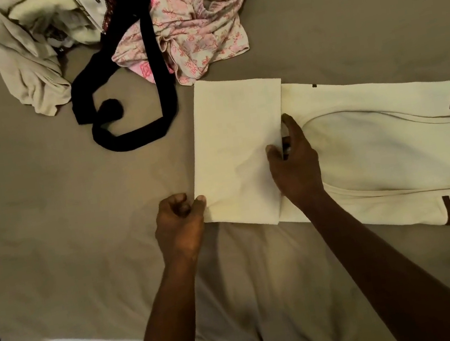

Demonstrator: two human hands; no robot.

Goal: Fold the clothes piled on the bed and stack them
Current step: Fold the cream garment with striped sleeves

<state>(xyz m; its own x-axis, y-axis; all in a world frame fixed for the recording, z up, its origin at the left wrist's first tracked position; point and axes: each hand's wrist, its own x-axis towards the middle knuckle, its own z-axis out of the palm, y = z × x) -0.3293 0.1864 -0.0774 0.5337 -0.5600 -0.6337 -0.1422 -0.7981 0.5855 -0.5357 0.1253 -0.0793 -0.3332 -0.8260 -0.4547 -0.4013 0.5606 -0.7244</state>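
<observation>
Here, in the head view, a cream shirt with maroon-striped sleeves lies flat on the bed, its lower part folded over into a flap toward the collar. The left hand pinches the flap's near corner, fingers curled and thumb on the cloth, while the right hand grips the flap's free edge, thumb on top. Beyond the shirt, a pink floral garment, a black garment and a beige garment lie heaped together, unfolded.
</observation>
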